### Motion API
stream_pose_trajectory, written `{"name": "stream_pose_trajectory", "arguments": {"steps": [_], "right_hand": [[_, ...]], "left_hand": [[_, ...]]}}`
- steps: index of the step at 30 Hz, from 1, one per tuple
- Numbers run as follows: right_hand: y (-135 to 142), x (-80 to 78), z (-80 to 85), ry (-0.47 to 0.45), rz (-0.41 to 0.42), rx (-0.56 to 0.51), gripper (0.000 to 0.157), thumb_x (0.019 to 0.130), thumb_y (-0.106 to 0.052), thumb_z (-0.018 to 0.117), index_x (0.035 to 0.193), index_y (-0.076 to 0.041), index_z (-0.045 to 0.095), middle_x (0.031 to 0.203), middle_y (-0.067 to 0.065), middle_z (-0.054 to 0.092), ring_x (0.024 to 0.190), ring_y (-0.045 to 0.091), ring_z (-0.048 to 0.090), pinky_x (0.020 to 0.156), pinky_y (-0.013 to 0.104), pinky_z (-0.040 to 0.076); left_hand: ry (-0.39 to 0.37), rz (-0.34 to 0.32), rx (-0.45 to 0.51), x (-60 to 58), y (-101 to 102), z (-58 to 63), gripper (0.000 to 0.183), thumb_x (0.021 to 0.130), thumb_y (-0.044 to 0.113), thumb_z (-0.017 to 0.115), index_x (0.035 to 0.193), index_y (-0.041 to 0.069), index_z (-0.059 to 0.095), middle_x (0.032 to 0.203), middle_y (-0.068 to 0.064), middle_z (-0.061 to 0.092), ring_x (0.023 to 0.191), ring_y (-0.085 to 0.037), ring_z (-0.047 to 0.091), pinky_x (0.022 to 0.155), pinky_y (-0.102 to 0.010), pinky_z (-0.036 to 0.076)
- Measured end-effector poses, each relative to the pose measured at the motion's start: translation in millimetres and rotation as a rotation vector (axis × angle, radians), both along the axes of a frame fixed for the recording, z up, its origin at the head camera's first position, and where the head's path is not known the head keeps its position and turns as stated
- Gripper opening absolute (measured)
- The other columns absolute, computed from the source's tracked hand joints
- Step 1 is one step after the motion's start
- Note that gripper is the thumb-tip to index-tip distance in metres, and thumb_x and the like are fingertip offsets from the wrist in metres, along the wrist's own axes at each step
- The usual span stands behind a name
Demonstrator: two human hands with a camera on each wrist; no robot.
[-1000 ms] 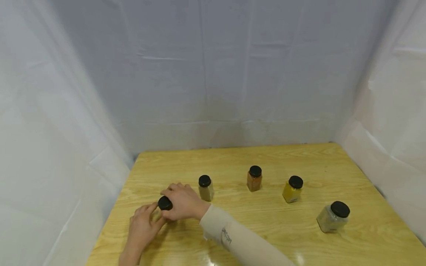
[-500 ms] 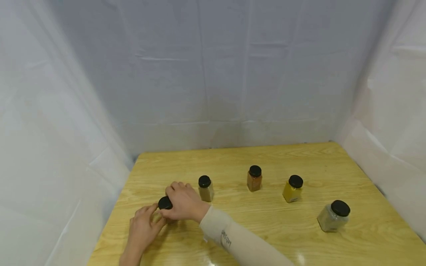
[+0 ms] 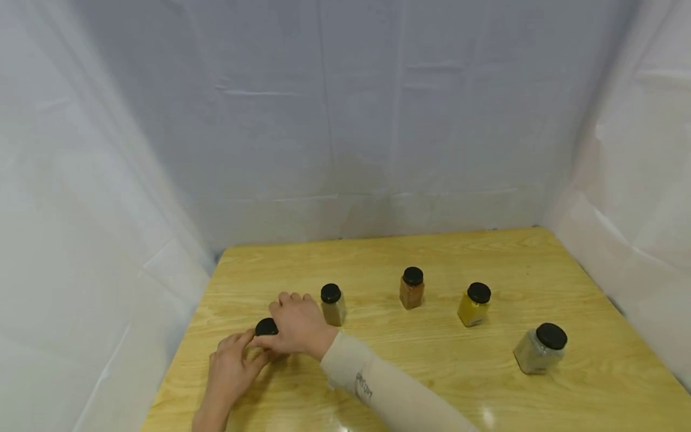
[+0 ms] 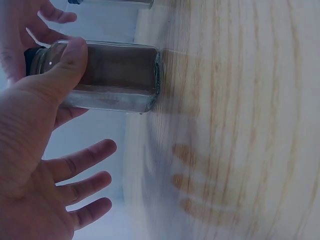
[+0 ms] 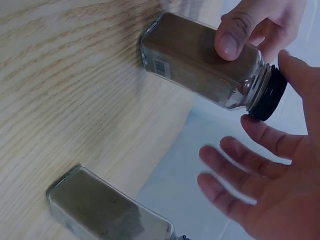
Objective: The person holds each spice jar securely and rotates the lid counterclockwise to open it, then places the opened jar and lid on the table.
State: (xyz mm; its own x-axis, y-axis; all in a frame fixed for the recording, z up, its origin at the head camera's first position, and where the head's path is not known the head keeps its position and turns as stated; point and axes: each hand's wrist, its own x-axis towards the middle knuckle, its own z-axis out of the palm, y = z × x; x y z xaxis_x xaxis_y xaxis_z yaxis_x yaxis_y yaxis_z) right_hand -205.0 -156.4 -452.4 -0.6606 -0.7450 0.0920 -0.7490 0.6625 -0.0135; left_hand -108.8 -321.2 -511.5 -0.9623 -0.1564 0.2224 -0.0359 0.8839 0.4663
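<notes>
A square glass spice jar [image 5: 195,60] of brown powder stands upright on the table at the left, a black screw lid [image 3: 266,327] on its neck. My left hand [image 3: 232,367] pinches the jar's body between thumb and forefinger. Its other fingers spread free beside the glass, as the left wrist view [image 4: 35,130] shows of this hand. My right hand [image 3: 299,324] has thumb and forefinger on opposite sides of the lid, the remaining fingers held off it. Just behind the right hand stands a second spice jar [image 3: 333,309] with greyish-brown contents and a black lid.
Farther right on the wooden table [image 3: 410,372] are an orange-brown jar [image 3: 412,292], a yellow jar [image 3: 472,309] and a wider pale-grey jar [image 3: 537,354], all black-lidded. White sheeting [image 3: 345,120] encloses the back and both sides.
My right hand has turned at the lid: its fingers moved back and right while the thumb swung left across the front. The left hand keeps its hold, and the jars have stayed put.
</notes>
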Motion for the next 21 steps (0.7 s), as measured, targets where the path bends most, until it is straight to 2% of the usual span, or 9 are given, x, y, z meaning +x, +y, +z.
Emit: {"name": "stream_pose_trajectory", "arguments": {"steps": [4,9,12,17,21], "right_hand": [[0,1.4,1.6,-0.043,0.034,-0.003,0.062,0.102,-0.068,0.05,0.139,-0.019,0.063,0.134,0.001,0.065,0.109,0.015,0.067,0.094,0.033,0.057],[2,-2.2,2.2,-0.111,0.109,-0.058,0.051,0.101,-0.055,0.057,0.138,-0.02,0.063,0.131,0.001,0.063,0.098,0.013,0.063,0.086,0.03,0.054],[4,-5.2,2.1,-0.144,0.144,-0.083,0.05,0.102,-0.052,0.059,0.139,-0.02,0.064,0.13,0.001,0.063,0.093,0.011,0.06,0.082,0.028,0.052],[7,-8.7,4.0,-0.174,0.182,-0.081,0.048,0.104,-0.051,0.06,0.142,-0.021,0.063,0.128,0.001,0.063,0.089,0.008,0.055,0.078,0.026,0.048],[7,-8.8,3.7,-0.125,0.178,-0.047,0.049,0.105,-0.055,0.059,0.143,-0.025,0.061,0.124,0.0,0.064,0.091,0.009,0.057,0.079,0.027,0.049]], "left_hand": [[-0.014,0.002,0.001,0.4,0,0.8,0.061,0.091,0.033,0.084,0.136,-0.005,0.066,0.131,-0.031,0.067,0.127,-0.053,0.057,0.094,-0.074,0.043],[-0.024,0.009,0.006,0.5,0,0.4,0.062,0.091,0.032,0.084,0.137,-0.005,0.066,0.131,-0.031,0.066,0.128,-0.053,0.056,0.095,-0.073,0.043],[-0.027,0.009,0.013,0.3,0,-0.2,0.062,0.091,0.033,0.084,0.136,-0.005,0.066,0.132,-0.031,0.066,0.129,-0.053,0.056,0.095,-0.072,0.043],[0.011,-0.007,0.003,-0.1,0,-0.4,0.058,0.09,0.029,0.085,0.133,-0.005,0.067,0.129,-0.029,0.068,0.126,-0.052,0.057,0.093,-0.071,0.043],[0.018,-0.011,-0.003,-0.1,0,0.3,0.058,0.09,0.03,0.085,0.133,-0.003,0.067,0.13,-0.028,0.068,0.127,-0.052,0.057,0.093,-0.071,0.043]]}}
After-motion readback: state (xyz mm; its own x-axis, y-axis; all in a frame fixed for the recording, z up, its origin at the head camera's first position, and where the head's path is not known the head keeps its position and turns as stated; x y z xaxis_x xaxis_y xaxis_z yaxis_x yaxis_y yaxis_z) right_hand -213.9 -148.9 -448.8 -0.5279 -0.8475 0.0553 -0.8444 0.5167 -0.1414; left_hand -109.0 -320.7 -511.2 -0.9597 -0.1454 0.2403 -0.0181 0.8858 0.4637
